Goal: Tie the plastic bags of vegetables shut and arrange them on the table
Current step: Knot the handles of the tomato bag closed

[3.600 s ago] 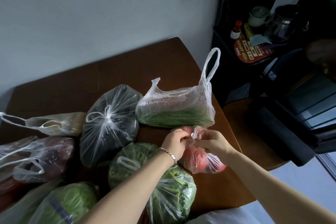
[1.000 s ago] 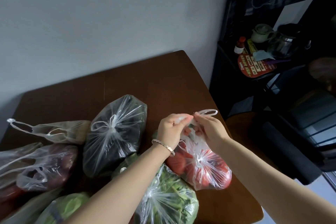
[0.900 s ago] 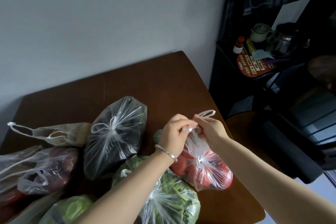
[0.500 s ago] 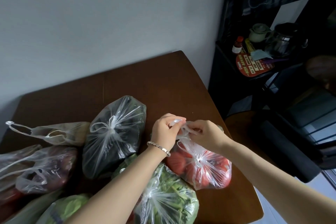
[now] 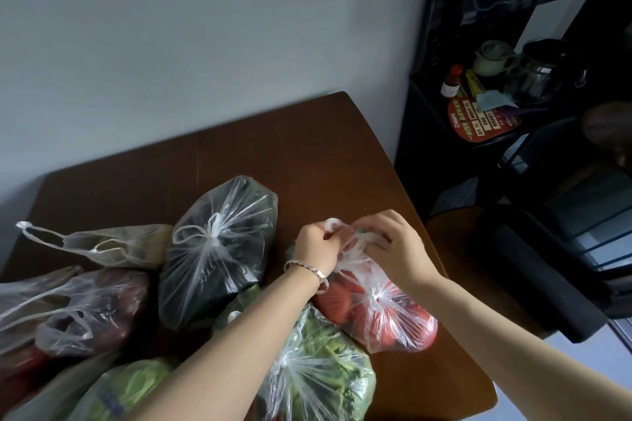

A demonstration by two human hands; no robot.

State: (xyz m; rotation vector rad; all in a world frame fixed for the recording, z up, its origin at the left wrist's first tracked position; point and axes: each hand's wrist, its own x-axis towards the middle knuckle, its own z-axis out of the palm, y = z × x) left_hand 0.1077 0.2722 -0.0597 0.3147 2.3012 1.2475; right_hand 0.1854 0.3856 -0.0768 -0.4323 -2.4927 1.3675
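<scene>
My left hand and right hand each pinch a handle of the tomato bag, which lies on the desk beneath them, trailing toward my right arm.

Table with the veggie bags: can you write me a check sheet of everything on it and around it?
Surface: brown wooden table, bags crowd its near side.
Job's things: tomato bag being tied; dark bag and leafy greens bag knotted; purple bag handles loose.
Clutter: nothing seen.
Grippers: left hand and right hand both grip the tomato bag's handles.
Cables: nothing seen.
Surroundings: grey wall; black shelf with teapot and bottle.
</scene>
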